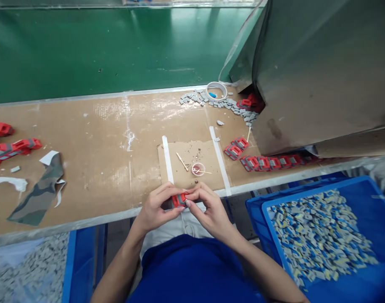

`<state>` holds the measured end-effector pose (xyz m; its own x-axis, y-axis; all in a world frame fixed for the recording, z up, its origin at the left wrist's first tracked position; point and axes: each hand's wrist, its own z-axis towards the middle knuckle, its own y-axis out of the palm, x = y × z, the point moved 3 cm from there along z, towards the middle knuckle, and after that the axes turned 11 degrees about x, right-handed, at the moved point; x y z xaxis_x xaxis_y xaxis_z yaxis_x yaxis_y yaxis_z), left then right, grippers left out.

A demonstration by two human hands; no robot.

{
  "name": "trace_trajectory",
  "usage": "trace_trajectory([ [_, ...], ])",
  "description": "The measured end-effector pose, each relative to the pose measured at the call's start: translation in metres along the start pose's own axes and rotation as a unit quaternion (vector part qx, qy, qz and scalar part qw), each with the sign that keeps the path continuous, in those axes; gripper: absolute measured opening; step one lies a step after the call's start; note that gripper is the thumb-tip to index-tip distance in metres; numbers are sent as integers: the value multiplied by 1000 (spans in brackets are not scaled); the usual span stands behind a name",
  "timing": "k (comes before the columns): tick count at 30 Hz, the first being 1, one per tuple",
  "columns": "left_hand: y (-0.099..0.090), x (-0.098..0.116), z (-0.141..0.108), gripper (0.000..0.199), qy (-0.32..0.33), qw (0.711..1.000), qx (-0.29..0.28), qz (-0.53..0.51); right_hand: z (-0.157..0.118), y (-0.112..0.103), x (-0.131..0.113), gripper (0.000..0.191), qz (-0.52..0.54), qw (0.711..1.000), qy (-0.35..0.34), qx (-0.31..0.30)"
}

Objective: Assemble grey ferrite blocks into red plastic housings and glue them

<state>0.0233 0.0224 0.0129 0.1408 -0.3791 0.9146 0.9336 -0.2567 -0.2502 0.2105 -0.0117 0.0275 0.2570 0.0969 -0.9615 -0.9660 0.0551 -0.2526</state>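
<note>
A small red and grey toy car body (pixel 180 200) is held between both hands at the table's front edge. My left hand (pixel 156 207) grips its left side with thumb and fingers. My right hand (pixel 207 206) pinches at its right end; whether a small part sits between those fingertips is hidden. Just beyond the hands, a piece of cardboard (pixel 192 148) is taped down with white strips. On it stand a small clear cup (pixel 198 169) with a thin stick across it and a white stick (pixel 182 161) lying beside it.
Red and grey pieces (pixel 274 163) line the right side; more red pieces (pixel 16 147) lie far left. A tape roll (pixel 216 91) rests among small grey parts (pixel 192 97). A camouflage cloth strip (pixel 38 198) lies left. Blue bins (pixel 365 189) of small parts flank me below the table.
</note>
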Motion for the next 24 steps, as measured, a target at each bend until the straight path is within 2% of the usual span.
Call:
trace_trajectory([
  [4, -3, 1, 4, 34, -12, 1000, 1, -11, 1, -8, -5, 8, -2, 999, 7, -37],
  [8, -6, 3, 9, 27, -1, 1000, -15, -8, -2, -10, -13, 7, -37, 997, 8, -60],
  [16, -11, -13, 11, 25, 24, 996, -79, -16, -15, 11, -7, 21, -70, 995, 53, 45],
  [21, -9, -21, 11, 29, -13, 997, -74, -29, -17, 13, -13, 16, -62, 993, 81, 53],
  [24, -6, -21, 11, 34, -38, 995, -84, -39, -21, 14, -16, 10, -39, 992, 91, 84],
])
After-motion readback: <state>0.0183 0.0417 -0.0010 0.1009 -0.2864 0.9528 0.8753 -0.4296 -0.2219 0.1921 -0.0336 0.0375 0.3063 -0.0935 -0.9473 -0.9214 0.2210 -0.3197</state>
